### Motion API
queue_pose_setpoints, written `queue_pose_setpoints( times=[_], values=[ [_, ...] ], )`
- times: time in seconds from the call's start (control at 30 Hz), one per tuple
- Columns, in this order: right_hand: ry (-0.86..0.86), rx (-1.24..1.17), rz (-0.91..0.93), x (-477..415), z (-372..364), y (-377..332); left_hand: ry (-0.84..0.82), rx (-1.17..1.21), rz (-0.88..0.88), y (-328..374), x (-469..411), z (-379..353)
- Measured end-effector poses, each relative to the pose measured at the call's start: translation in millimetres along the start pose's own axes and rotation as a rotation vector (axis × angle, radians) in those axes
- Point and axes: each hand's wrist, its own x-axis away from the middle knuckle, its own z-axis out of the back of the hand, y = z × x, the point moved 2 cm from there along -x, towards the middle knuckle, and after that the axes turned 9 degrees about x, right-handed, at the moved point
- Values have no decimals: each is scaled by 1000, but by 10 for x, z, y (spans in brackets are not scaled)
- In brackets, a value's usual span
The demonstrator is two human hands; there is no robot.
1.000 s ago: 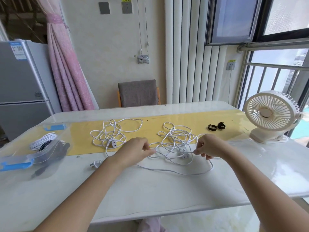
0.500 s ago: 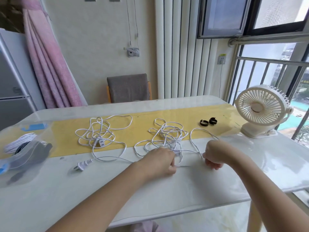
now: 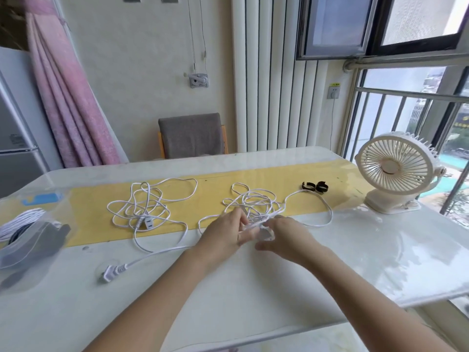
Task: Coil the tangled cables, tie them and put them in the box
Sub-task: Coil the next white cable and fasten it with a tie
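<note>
Fingers (image 3: 244, 221) of left hand (image 3: 225, 231), right hand (image 3: 288, 237) on thin white cable (image 3: 256, 202) loops

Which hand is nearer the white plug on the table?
Left. Both hold the tangled cable: the left hand beyond and right of the white plug, the right hand farther right.
</note>
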Motion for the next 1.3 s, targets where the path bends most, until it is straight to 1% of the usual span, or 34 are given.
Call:
queue_pose_setpoints(
  times=[0.07, 0.1, 0.13, 0.2, 0.27, 0.37, 0.4, 0.47, 0.5, 0.57, 0.63, 0.7, 0.77, 0.8, 0.9, 0.93, 1.0, 1.07, 1.13, 1.17, 1.23, 1.3],
  values=[
    [52, -6, -50, -87, -9, -75, -94, -45, -5, -13, 30, -75],
    [68, -17, -85, -126, -15, -91, -114, -118, -26, -29, 28, -91],
    [66, 10, -102, -161, -18, -88, -98, -197, -57, -45, 9, -91],
    [42, 96, -75, -179, 44, -75, -7, -318, -64, -82, -37, -36],
    [-15, 117, 21, -163, 166, -38, 98, -343, 0, -142, -87, 60],
    [-184, 14, 165, -38, 424, 9, 311, -318, 125, -241, -165, 311],
    [-211, -51, 201, 8, 531, 28, 362, -336, 165, -269, -181, 415],
    [-181, -196, 249, 77, 784, 90, 385, -427, 266, -361, -223, 604],
    [-158, -273, 276, 107, 904, 132, 349, -496, 333, -404, -233, 683],
    [-125, -384, 338, 153, 1100, 210, 199, -581, 454, -438, -230, 793],
    [-88, -390, 350, 148, 1191, 259, 20, -544, 507, -391, -215, 869],
    [-5, -382, 306, 107, 1220, 237, -163, -473, 507, -225, -177, 927],
    [52, -511, 304, 56, 1219, 191, -265, -357, 440, 16, -135, 956],
    [63, -599, 331, 42, 1222, 161, -264, -243, 360, 176, -115, 964],
    [81, -783, 439, 31, 1247, 26, -255, 249, 149, 637, -44, 914],
    [100, -827, 460, 30, 1264, -33, -280, 369, 107, 761, -23, 895],
    [173, -898, 463, 8, 1307, -114, -302, 528, 15, 961, 14, 838],
    [283, -942, 447, -21, 1350, -168, -210, 766, -22, 1067, -7, 805],
    [343, -1023, 426, -77, 1339, -208, -60, 1094, 1, 1089, -71, 825],
    [313, -1084, 409, -98, 1301, -226, -2, 1261, 7, 1087, -103, 858],
    [152, -1139, 396, -138, 1147, -298, 49, 1558, 5, 1075, -169, 959],
    [-23, -1042, 438, -141, 925, -409, 21, 1775, -1, 1035, -212, 1085]
  ],
)
